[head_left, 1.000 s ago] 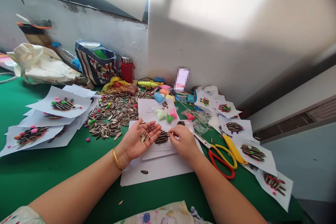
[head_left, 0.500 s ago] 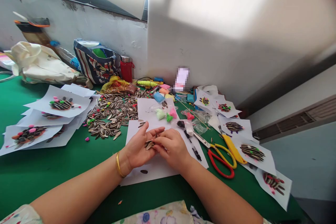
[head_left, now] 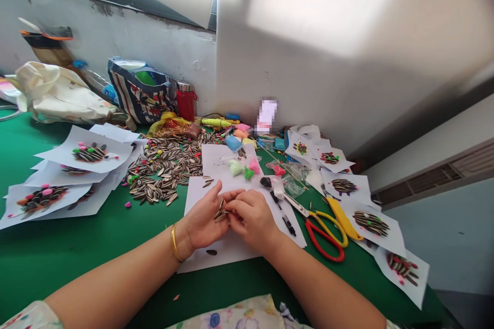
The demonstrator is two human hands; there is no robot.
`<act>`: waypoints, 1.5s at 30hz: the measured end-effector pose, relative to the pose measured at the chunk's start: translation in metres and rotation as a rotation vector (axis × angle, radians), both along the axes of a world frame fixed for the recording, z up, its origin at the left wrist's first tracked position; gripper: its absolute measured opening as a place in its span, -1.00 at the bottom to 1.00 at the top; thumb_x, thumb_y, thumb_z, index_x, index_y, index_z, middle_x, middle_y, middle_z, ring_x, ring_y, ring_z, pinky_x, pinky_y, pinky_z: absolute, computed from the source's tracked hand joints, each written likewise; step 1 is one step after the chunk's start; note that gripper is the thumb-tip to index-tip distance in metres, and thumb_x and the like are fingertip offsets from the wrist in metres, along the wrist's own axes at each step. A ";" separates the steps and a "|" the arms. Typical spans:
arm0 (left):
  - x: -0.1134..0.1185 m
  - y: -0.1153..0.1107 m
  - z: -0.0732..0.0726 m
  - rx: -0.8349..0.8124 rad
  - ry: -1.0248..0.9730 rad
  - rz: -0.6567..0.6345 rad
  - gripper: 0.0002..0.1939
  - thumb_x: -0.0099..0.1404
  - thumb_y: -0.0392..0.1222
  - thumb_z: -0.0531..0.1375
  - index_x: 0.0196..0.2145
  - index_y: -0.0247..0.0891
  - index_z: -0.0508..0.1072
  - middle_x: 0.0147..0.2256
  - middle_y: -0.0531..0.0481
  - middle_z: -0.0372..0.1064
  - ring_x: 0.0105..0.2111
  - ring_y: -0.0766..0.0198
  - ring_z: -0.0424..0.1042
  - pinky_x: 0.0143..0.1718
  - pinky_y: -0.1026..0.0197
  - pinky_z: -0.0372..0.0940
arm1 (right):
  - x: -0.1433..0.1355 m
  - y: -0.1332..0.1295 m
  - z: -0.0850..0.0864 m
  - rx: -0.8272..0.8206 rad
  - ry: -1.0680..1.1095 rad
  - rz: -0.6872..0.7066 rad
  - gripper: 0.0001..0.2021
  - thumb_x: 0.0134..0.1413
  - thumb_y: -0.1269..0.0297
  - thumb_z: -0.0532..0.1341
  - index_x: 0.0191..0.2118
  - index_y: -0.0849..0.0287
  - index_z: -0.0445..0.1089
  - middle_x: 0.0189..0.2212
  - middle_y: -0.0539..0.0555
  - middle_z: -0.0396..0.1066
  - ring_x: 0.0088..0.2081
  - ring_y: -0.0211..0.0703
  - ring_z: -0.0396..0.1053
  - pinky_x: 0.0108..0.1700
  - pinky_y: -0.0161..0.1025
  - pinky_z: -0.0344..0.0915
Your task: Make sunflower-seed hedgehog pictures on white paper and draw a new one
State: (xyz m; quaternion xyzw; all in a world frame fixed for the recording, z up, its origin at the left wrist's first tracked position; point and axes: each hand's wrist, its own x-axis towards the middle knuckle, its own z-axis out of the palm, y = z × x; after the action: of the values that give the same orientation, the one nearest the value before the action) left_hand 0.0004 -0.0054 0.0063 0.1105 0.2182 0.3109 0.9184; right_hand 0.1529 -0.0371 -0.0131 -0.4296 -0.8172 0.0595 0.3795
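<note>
My left hand is turned palm up over the white paper, its fingers slightly curled around a few striped sunflower seeds. Above that palm, the thumb and forefinger of my right hand pinch at the seeds; the fingertips partly hide what they grip. One dark seed lies on the paper below my hands, and a few more lie near its upper left edge. Beyond them is a large heap of sunflower seeds.
Scissors, a yellow utility knife and a black pen lie to the right. Soft green clay and pink clay sit ahead. Seed-decorated sheets stack at left, others at right. A red flask stands behind.
The seeds in my left palm have shifted, with the right fingertips still among them. Both hands stay in nearly the same place.
</note>
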 end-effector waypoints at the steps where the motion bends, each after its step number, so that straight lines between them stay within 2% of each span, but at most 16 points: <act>1: 0.000 0.000 0.000 0.004 -0.007 -0.002 -0.50 0.49 0.05 -0.10 -0.05 -0.42 0.45 -0.44 -0.11 0.44 -0.45 0.25 0.48 -0.37 0.26 0.40 | 0.000 0.000 0.001 0.000 0.015 -0.004 -0.84 0.08 0.45 0.22 -0.23 0.11 0.49 -0.32 0.04 0.46 -0.20 -0.10 0.34 -0.14 -0.12 0.19; 4: -0.001 -0.001 0.002 -0.011 -0.013 -0.005 -0.58 0.48 -0.03 -0.03 -0.22 -0.41 0.48 -0.46 -0.09 0.42 -0.46 0.30 0.46 -0.35 0.28 0.41 | 0.004 -0.002 0.005 -0.006 0.105 -0.034 -0.85 0.13 0.42 0.21 -0.22 0.09 0.50 -0.30 0.05 0.44 -0.19 -0.11 0.35 -0.11 -0.11 0.23; 7: -0.002 -0.003 0.002 -0.005 0.090 0.018 -0.80 0.40 -0.22 0.13 -0.32 -0.39 0.47 -0.44 -0.05 0.38 -0.46 0.37 0.42 -0.43 0.37 0.36 | 0.009 -0.002 0.008 -0.043 0.248 -0.090 -0.82 0.19 0.37 0.20 -0.14 0.05 0.52 -0.27 0.07 0.38 -0.18 -0.12 0.35 -0.09 -0.12 0.30; 10: -0.003 -0.003 0.002 0.064 0.200 -0.016 -0.95 0.30 -0.33 0.23 -0.31 -0.39 0.45 -0.45 0.00 0.30 -0.51 0.47 0.31 -0.65 0.51 0.09 | 0.013 -0.001 0.009 -0.112 0.335 -0.107 -0.83 0.21 0.33 0.21 -0.15 0.03 0.53 -0.29 0.07 0.33 -0.20 -0.13 0.34 -0.13 -0.14 0.33; 12: -0.005 -0.003 0.001 0.092 0.225 -0.057 -0.91 0.28 -0.30 0.26 -0.31 -0.38 0.43 -0.45 0.04 0.23 -0.55 0.51 0.23 -0.70 0.54 -0.09 | 0.014 0.000 0.009 -0.139 0.355 -0.099 -0.85 0.21 0.31 0.21 -0.19 0.04 0.54 -0.30 0.06 0.33 -0.21 -0.13 0.33 -0.13 -0.14 0.34; 15: -0.006 -0.001 -0.001 0.160 0.260 -0.108 -0.82 0.25 -0.20 0.30 -0.33 -0.33 0.39 -0.48 0.11 0.12 -0.60 0.55 0.09 -0.70 0.53 -0.20 | 0.013 0.000 0.008 -0.158 0.355 -0.090 -0.86 0.20 0.33 0.22 -0.21 0.06 0.54 -0.31 0.06 0.33 -0.21 -0.13 0.33 -0.12 -0.13 0.33; 19: -0.008 0.001 -0.002 0.321 0.345 -0.113 -0.76 0.23 -0.10 0.32 -0.33 -0.29 0.36 -0.54 0.18 0.00 -0.63 0.54 -0.06 -0.67 0.46 -0.23 | 0.013 -0.001 0.007 -0.183 0.353 -0.053 -0.83 0.17 0.37 0.22 -0.15 0.07 0.51 -0.31 0.05 0.40 -0.22 -0.14 0.35 -0.11 -0.15 0.32; 25: -0.010 0.006 -0.001 0.547 0.570 -0.075 -0.68 0.17 0.01 0.34 -0.40 -0.29 0.39 -0.60 0.19 0.01 -0.64 0.49 -0.12 -0.63 0.35 -0.25 | 0.015 0.001 0.004 -0.258 0.389 0.017 -0.83 0.21 0.36 0.18 -0.16 0.09 0.50 -0.28 0.04 0.52 -0.26 -0.18 0.41 -0.16 -0.20 0.33; 28: -0.021 0.020 0.000 0.751 0.785 0.048 -0.65 0.27 0.09 0.20 -0.36 -0.29 0.48 -0.62 0.15 0.03 -0.64 0.42 -0.05 -0.62 0.32 -0.18 | 0.021 0.006 0.000 -0.263 0.415 -0.067 -0.86 0.18 0.34 0.18 -0.22 0.12 0.50 -0.30 0.05 0.52 -0.27 -0.18 0.41 -0.18 -0.21 0.33; 32: -0.054 0.050 0.003 1.091 1.352 0.466 -0.72 0.31 -0.03 0.15 -0.16 -0.19 0.55 -0.50 -0.01 0.33 -0.46 0.20 0.28 -0.43 0.23 0.15 | 0.036 0.014 -0.005 -0.336 0.408 -0.201 -0.92 0.12 0.33 0.20 -0.31 0.13 0.45 -0.39 0.01 0.47 -0.36 -0.21 0.37 -0.26 -0.26 0.32; 33: -0.064 0.057 0.004 1.152 1.514 0.487 -0.70 0.33 -0.06 0.11 -0.09 -0.16 0.54 -0.39 -0.05 0.42 -0.34 0.12 0.36 -0.30 0.18 0.21 | 0.040 0.016 -0.005 -0.359 0.393 -0.215 -0.93 0.11 0.34 0.19 -0.32 0.13 0.44 -0.41 -0.01 0.46 -0.38 -0.22 0.36 -0.28 -0.28 0.31; 35: -0.080 0.068 0.005 1.305 1.794 0.420 -0.66 0.34 -0.13 0.06 -0.03 -0.17 0.52 -0.17 -0.14 0.50 -0.10 -0.02 0.39 -0.05 0.03 0.22 | 0.047 0.019 -0.006 -0.382 0.327 -0.220 -0.92 0.10 0.36 0.18 -0.33 0.13 0.43 -0.42 -0.01 0.44 -0.37 -0.21 0.36 -0.32 -0.29 0.28; 38: -0.089 0.074 0.001 1.471 2.018 0.344 -0.71 0.30 -0.08 0.13 -0.13 -0.19 0.58 0.10 -0.21 0.39 0.18 -0.19 0.20 0.21 -0.25 -0.04 | 0.051 0.020 -0.006 -0.354 0.175 -0.207 -0.89 0.06 0.41 0.18 -0.35 0.12 0.45 -0.38 0.03 0.44 -0.31 -0.17 0.37 -0.32 -0.28 0.25; 41: -0.082 0.070 -0.004 1.518 1.995 0.331 -0.73 0.30 -0.08 0.14 -0.13 -0.14 0.57 0.18 -0.17 0.32 0.27 -0.21 0.08 0.25 -0.40 -0.25 | 0.050 0.019 -0.005 -0.377 0.049 -0.232 -0.87 0.04 0.43 0.18 -0.38 0.11 0.46 -0.41 0.01 0.44 -0.34 -0.18 0.35 -0.32 -0.28 0.23; 43: -0.073 0.066 -0.007 1.551 1.838 0.313 -0.73 0.29 -0.06 0.17 -0.12 -0.15 0.57 0.15 -0.19 0.34 0.24 -0.18 0.14 0.27 -0.33 -0.20 | 0.049 0.018 -0.004 -0.423 -0.014 -0.255 -0.87 0.03 0.44 0.18 -0.38 0.10 0.47 -0.43 -0.01 0.44 -0.38 -0.20 0.34 -0.35 -0.29 0.21; 45: -0.064 0.060 -0.009 1.555 1.620 0.289 -0.69 0.26 -0.01 0.21 -0.12 -0.17 0.58 0.10 -0.21 0.38 0.15 -0.14 0.26 0.26 -0.17 -0.03 | 0.048 0.018 -0.003 -0.450 -0.057 -0.257 -0.86 0.03 0.44 0.18 -0.37 0.10 0.47 -0.44 -0.02 0.45 -0.39 -0.21 0.34 -0.36 -0.30 0.19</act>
State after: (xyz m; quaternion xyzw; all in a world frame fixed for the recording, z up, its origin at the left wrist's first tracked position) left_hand -0.0637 0.0548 -0.0030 0.7941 0.5072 0.3023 0.1442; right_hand 0.2014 -0.0188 -0.0160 -0.6051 -0.7323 0.1790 0.2559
